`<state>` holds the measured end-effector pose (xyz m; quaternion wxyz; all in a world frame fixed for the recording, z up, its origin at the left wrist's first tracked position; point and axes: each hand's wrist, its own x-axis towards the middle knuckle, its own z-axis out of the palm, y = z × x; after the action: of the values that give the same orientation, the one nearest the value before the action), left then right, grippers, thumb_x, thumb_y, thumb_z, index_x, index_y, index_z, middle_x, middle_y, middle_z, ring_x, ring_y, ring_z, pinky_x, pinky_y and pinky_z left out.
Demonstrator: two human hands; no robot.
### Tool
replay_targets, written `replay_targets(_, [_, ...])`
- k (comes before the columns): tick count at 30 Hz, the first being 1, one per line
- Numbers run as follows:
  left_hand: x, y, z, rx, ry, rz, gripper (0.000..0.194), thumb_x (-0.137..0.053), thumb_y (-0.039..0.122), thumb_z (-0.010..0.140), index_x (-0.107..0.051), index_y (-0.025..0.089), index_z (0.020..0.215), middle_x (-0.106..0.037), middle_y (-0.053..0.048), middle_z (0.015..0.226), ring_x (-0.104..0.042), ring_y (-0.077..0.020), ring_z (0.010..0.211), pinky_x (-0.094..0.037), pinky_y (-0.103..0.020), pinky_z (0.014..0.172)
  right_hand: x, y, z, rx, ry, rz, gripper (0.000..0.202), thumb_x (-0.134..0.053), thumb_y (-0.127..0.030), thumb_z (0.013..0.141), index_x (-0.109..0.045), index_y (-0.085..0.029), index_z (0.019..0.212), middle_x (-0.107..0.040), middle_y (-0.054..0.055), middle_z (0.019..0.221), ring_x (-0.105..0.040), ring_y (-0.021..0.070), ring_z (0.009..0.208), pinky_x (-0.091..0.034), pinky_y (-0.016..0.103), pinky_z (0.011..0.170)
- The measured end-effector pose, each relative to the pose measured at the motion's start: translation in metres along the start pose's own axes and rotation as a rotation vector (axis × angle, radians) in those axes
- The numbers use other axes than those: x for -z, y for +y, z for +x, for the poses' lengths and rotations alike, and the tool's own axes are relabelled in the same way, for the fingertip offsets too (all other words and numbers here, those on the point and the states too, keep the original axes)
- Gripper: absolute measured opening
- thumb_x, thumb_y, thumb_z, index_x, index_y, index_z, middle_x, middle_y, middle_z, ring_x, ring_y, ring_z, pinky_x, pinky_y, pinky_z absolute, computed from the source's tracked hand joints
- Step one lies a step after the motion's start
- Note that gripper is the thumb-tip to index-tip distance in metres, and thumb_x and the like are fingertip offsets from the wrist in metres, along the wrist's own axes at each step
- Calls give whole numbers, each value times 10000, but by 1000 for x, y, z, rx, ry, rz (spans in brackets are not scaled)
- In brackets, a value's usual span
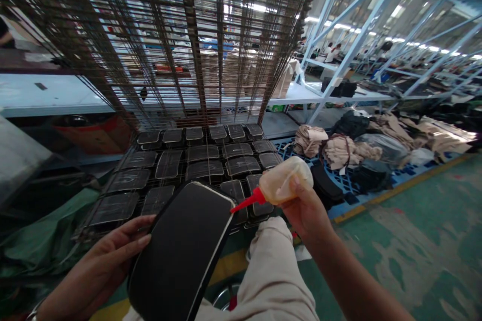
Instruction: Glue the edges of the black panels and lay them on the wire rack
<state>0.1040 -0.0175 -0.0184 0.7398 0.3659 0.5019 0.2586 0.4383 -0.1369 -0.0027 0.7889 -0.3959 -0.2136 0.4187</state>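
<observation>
My left hand (109,256) grips the left edge of a flat black panel (184,246) with rounded corners, tilted over my lap. A thin pale line of glue runs along the panel's top and right edges. In my right hand (307,210) is a squeeze glue bottle (286,179), translucent and holding yellowish liquid. Its red nozzle (246,201) points left, with the tip at the panel's upper right corner. Beyond the panel, several similar dark panels (205,152) with pale outlined edges lie in rows on a wire rack (113,160).
Raised wire rack layers (203,20) slant up in front of me. Bundles of beige fabric (309,139) and dark pieces lie on a blue pallet (350,198) at right. A light-blue metal frame (361,15) stands behind. Green cloth (52,230) hangs at left.
</observation>
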Motion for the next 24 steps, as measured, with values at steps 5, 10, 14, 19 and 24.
replay_targets(5, [9,-9,13,35,-31,-23,534,-924,186,585,-731,235,1081,-802,-105,1081,-765,-295,875,-646,-372,729,6,8,3,3,82,14,309,-854,-385,742,-742,-198,961,-770,50,931,-730,225,846,-633,317,742])
replay_targets(10, [2,-8,12,39,-25,-19,558,-928,175,589,-700,221,1096,-804,-126,1046,-771,-286,838,-647,-372,717,5,10,3,37,131,35,301,-876,-353,723,-750,-191,942,-758,29,860,-716,192,759,-623,271,673])
replay_targets(14, [-6,-5,9,53,-13,-19,606,-943,159,552,-691,199,1102,-802,-146,1034,-773,-308,836,-647,-367,687,4,15,-4,8,127,30,281,-861,-346,744,-751,-185,946,-761,40,867,-720,205,786,-621,286,693])
replay_targets(19, [-11,-6,10,53,20,-59,679,-968,153,483,-689,176,1102,-805,-152,995,-772,-291,778,-650,-359,658,4,22,-16,-58,60,33,278,-829,-374,777,-748,-180,958,-753,56,857,-706,214,753,-595,283,623])
replay_targets(24, [-17,-6,11,30,51,-94,638,-929,73,516,-680,142,1099,-801,-171,985,-772,-279,779,-647,-349,656,-2,24,-28,-92,9,36,303,-825,-385,780,-751,-196,1004,-768,77,902,-708,215,707,-602,307,617])
